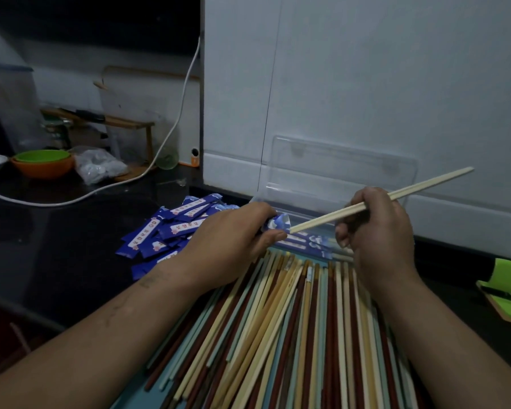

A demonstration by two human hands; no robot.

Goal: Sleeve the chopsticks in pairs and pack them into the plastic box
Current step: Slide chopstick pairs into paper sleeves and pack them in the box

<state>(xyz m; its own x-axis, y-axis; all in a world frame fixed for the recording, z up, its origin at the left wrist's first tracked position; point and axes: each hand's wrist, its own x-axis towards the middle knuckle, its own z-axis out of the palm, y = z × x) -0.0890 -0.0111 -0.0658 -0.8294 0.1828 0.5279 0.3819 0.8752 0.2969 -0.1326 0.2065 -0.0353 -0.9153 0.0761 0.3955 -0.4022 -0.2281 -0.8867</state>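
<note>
At centre left of the frame a heap of blue paper sleeves [171, 231] is spread on the dark surface [56, 246]. Just right of it, one sleeve [278, 224] is gripped in the left hand [233, 234], the fingers curled round it. Only its crumpled open mouth is seen, turned toward the right. The pale chopstick pair [425, 185] is pinched near mid-length by the right hand [378, 231]. Its long axis is laid from upper right down to lower left, with the tips set right at the sleeve mouth; whether they are inside yet cannot be told. The coming push is judged to run along that axis, toward the left hand. Behind and between the hands the clear plastic box [345, 172] is stood open, with sleeved pairs [307, 245] already laid in it. Loose chopsticks [292, 335] are fanned across the lower centre.
</note>
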